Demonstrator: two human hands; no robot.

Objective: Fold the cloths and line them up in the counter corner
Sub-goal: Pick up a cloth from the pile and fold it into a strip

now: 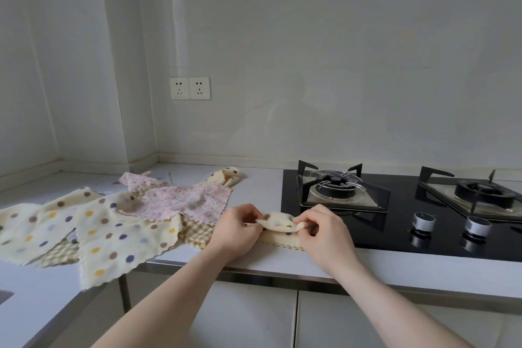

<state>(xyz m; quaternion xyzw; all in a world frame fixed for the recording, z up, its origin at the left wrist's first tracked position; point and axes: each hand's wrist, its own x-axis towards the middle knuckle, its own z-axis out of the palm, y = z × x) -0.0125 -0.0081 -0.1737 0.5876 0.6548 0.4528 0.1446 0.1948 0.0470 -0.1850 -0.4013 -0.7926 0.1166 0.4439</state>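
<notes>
1. Head view: both hands are working just left of the black gas hob [401, 223], at the front of the white counter [254, 178].
2. The left hand [237, 230] is pinching the left end of a small cream dotted cloth [278, 224], its fingers curled round the fabric.
3. The right hand [324, 232] is pinching the right end of the same cloth, thumb and fingers clamped on the folded edge.
4. The cloth is lying partly folded between the hands, its lower scalloped edge resting on the counter, touching the hob's left front corner.
5. Left of the hob, a pile of unfolded cloths is lying spread out: a large cream polka-dot cloth [93, 232] is hanging over the counter's front edge, a pink floral cloth [183, 202] is lying on top of it, and a checked cloth [197, 232] is showing beneath.
6. Another dotted cloth [226, 175] is lying bunched further back, left of the hob.
7. Two wall sockets [189, 88] are sitting above and left of the hob.
</notes>
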